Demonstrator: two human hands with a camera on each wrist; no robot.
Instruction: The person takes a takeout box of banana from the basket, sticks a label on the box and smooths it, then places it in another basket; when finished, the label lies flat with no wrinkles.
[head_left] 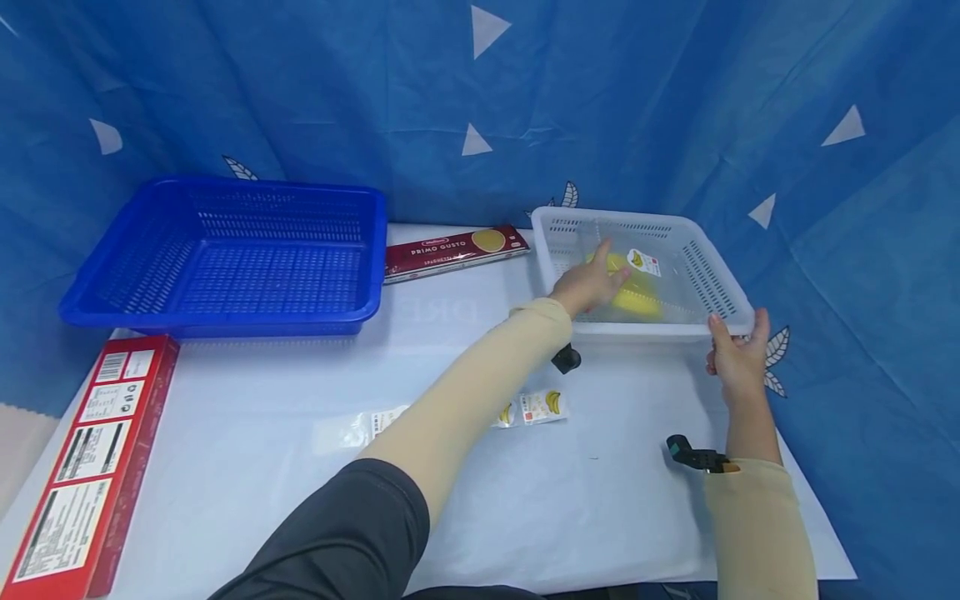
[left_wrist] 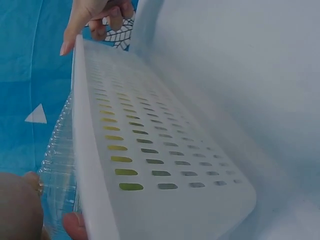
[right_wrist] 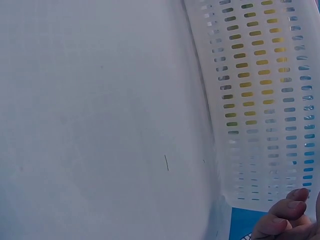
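A clear plastic box (head_left: 671,287) with yellow fruit inside and a banana-picture label (head_left: 643,262) on top sits in the white basket (head_left: 641,329). My left hand (head_left: 588,283) holds the box near its left end, fingers spread over it. In the left wrist view, the box's ridged edge rises past the basket rim, between the thumb and fingers. With the thumb on top and the other fingers below, my right hand (head_left: 738,358) grips the basket's front right corner. Yellow shows through the basket's slots in both wrist views.
A blue basket (head_left: 225,321) stands at the back left. Beside it lies a red spaghetti pack (head_left: 453,252). A long red box (head_left: 82,467) lies along the left edge. Banana labels (head_left: 543,407) on a strip lie mid-table, partly hidden by my left arm. Blue curtain (head_left: 420,100) surrounds the table.
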